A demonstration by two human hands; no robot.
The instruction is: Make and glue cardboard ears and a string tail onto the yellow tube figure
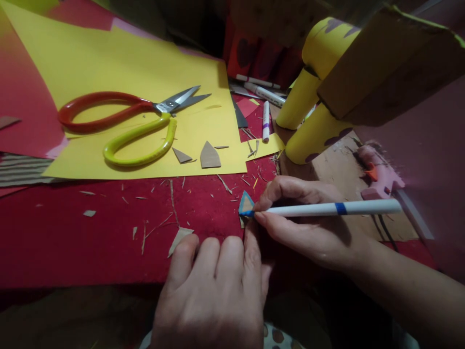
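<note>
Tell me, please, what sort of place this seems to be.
Probably a craft workspace, whether at home or elsewhere I cannot tell: open scissors lie on yellow paper, and the right hand holds a white marker to a small cut-out.

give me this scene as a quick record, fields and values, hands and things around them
right hand: holds white marker, blue tip on small pointed piece
left hand: index finger at the piece's lower edge
piece colour: brown centre, blue border
scissors: blades apart, on yellow paper
scissors handles: one red, one yellow
also on paper: pointed brown piece
surface: red tabletop, scattered scraps
</note>
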